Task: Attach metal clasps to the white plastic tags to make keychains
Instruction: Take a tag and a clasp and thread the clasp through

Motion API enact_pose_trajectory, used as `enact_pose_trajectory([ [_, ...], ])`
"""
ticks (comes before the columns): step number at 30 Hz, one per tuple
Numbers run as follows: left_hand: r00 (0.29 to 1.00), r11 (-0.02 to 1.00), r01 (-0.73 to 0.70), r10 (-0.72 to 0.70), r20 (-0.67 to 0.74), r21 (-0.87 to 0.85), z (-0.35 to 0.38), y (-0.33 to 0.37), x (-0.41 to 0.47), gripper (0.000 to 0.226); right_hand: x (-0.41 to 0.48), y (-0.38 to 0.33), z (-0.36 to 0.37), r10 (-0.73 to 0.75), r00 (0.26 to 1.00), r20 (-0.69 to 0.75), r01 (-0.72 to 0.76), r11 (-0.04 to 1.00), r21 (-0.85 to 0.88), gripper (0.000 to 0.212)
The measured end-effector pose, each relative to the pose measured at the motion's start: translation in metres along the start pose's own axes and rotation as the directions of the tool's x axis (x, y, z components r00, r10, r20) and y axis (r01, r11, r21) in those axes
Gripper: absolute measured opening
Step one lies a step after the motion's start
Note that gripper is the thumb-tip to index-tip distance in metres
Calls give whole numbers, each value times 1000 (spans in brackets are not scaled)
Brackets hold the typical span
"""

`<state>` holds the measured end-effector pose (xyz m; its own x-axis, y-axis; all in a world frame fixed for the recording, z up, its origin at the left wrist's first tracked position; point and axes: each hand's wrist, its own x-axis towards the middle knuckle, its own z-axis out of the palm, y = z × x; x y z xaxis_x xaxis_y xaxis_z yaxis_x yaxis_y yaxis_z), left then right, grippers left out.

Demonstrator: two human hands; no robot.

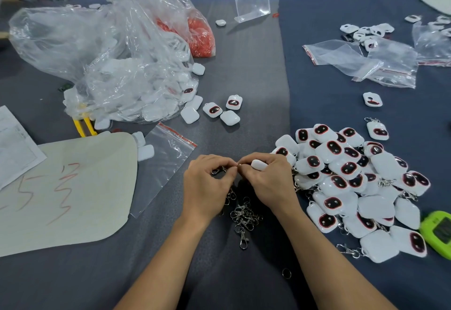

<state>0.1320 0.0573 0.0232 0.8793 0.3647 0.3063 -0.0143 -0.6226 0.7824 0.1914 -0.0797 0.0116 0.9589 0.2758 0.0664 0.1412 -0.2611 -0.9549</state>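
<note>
Left fingers [220,162]: pinched on a metal clasp [216,171].
Right fingers [253,157]: curled round a white tag [258,164], tips meeting the left.
Near side of fingers: loose clasps [244,214] on table [244,77].
Far left beyond fingers: clear bag [127,65], stuffed with white tags [151,113].

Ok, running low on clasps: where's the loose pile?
Head view, centre: the clasp pile lies just below the left hand and right hand, left of the keychain heap.

1. A worker's left hand [207,185] and right hand [268,182], both bare.
2. The left forearm [166,261], bare from the wrist up towards the elbow.
3. The right forearm [329,261], likewise bare along all of its visible length.
</note>
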Motion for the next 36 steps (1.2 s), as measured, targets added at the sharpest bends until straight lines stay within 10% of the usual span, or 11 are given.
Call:
enact_pose_trajectory([
  [22,992,991,-108,102,76,78,1,5,-7,6,16,-2,-26,55,944,326,-38,998,-56,22],
  [31,977,956,194,-167,134,-221,0,4,7,11,8,0,-19,45,981,187,-40,999,-32,14],
  [36,996,976,-42,57,-67,212,-10,-4,28,4,5,-8,-12,250,966,62,-257,939,227,22],
])
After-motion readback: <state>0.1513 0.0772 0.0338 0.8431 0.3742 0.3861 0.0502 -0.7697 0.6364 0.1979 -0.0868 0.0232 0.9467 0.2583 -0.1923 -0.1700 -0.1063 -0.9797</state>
